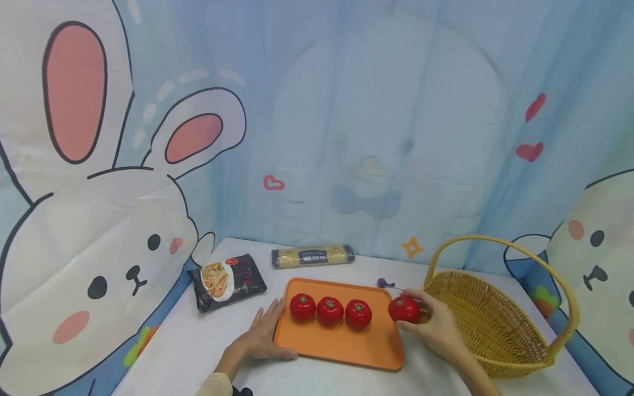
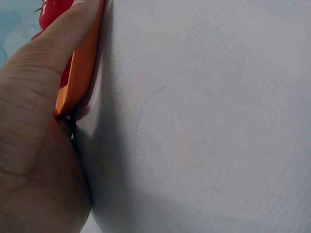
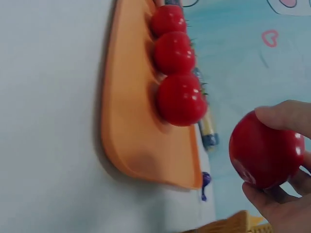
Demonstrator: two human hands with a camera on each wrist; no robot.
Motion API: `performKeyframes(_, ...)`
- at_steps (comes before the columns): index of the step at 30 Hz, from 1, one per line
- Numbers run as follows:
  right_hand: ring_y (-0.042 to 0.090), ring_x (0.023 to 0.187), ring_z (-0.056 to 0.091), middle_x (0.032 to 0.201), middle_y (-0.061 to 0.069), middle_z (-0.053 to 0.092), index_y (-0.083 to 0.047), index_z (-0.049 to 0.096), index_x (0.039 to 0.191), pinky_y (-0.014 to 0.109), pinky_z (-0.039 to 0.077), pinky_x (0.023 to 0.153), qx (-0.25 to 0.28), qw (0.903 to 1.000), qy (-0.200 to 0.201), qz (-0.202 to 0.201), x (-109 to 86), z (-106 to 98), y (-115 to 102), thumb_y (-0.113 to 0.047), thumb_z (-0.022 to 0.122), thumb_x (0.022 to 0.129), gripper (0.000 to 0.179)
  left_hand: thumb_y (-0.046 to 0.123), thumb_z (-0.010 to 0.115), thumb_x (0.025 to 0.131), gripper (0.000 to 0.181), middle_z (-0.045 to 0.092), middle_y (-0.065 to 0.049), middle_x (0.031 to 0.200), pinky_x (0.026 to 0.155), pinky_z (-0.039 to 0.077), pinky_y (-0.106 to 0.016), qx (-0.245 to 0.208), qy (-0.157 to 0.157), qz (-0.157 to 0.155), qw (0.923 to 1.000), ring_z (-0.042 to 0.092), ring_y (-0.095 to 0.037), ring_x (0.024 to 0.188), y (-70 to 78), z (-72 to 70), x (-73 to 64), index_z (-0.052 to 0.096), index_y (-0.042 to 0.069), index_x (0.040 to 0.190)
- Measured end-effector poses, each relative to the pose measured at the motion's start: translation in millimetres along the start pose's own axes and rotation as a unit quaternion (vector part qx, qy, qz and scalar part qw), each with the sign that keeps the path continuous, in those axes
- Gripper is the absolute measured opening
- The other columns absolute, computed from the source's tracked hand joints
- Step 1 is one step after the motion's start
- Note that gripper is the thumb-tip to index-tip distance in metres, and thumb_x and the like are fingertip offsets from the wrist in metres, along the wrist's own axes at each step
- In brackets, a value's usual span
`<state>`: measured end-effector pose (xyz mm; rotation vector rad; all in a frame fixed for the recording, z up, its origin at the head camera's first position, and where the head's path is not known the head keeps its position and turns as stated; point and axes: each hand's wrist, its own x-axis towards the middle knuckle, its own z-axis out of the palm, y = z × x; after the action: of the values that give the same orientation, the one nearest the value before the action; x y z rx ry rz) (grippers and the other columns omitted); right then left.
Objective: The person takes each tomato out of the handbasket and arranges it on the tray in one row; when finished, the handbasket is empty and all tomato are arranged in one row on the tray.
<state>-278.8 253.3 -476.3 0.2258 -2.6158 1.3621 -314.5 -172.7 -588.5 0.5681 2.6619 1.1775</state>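
Note:
An orange tray point(image 1: 346, 349) lies on the white table, bearing a row of three red tomatoes point(image 1: 329, 312) with green stems. My left hand point(image 1: 264, 335) rests at the tray's left front corner, fingers along the left side and thumb at the front edge. In the left wrist view its straight thumb point(image 2: 43, 58) lies against the tray rim point(image 2: 82, 68). Above the tray's right end my right hand point(image 1: 438, 327) holds another tomato point(image 1: 404, 309). The right wrist view shows this tomato point(image 3: 265, 150) raised, between thumb and fingers.
A yellow wicker basket point(image 1: 495, 313) with a tall handle stands right of the tray. Behind the tray lies a long yellow noodle packet point(image 1: 313, 256); a black food packet point(image 1: 228, 282) is at the left. A small purple item point(image 1: 385, 283) sits near the tray's back right corner.

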Motion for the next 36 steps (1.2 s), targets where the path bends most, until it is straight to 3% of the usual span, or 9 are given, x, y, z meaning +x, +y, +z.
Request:
performKeyframes(6, 0.045, 0.133, 0.064, 0.142, 0.026, 0.066, 0.002, 0.059, 0.145, 0.049, 0.055, 0.11, 0.017, 0.9991, 0.034, 0.02, -2.5, 23, 11, 0.006, 0.092, 0.078, 0.075, 0.072, 0.091, 0.07, 0.14, 0.02, -0.016, 0.179, 0.135, -0.007, -0.059, 0.007, 0.0, -0.002, 1.0, 0.009, -0.036, 0.168, 0.0, 0.9, -0.4, 0.02, 0.009, 0.173)
performKeyframes(16, 0.05, 0.132, 0.06, 0.143, 0.029, 0.06, 0.002, 0.054, 0.149, 0.068, 0.05, 0.112, -0.022, 0.9972, 0.026, 0.067, -1.4, 47, 21, 0.005, 0.089, 0.082, 0.076, 0.072, 0.091, 0.07, 0.14, 0.018, -0.015, 0.18, 0.134, -0.007, -0.059, 0.001, 0.001, 0.008, 1.0, 0.008, -0.035, 0.168, 0.1, 1.0, -2.1, 0.02, 0.008, 0.173)
performKeyframes(25, 0.051, 0.13, 0.06, 0.14, 0.03, 0.058, 0.004, 0.058, 0.145, 0.068, 0.05, 0.112, -0.064, 0.9954, 0.041, 0.058, 6.4, 63, 31, 0.003, 0.093, 0.078, 0.076, 0.071, 0.091, 0.071, 0.139, 0.019, -0.013, 0.18, 0.134, -0.007, -0.059, 0.003, 0.002, 0.004, 1.0, 0.008, -0.034, 0.168, 0.1, 0.2, -2.8, 0.021, 0.008, 0.173)
performKeyframes(36, 0.049, 0.125, 0.063, 0.134, 0.028, 0.059, 0.004, 0.061, 0.142, 0.066, 0.052, 0.109, -0.056, 0.9967, 0.045, 0.037, 12.3, 71, 40, -0.001, 0.095, 0.078, 0.073, 0.073, 0.091, 0.07, 0.139, 0.02, -0.013, 0.18, 0.135, -0.007, -0.059, 0.013, 0.003, 0.007, 0.9999, 0.01, -0.035, 0.168, -0.7, 0.8, -3.6, 0.022, 0.008, 0.172)
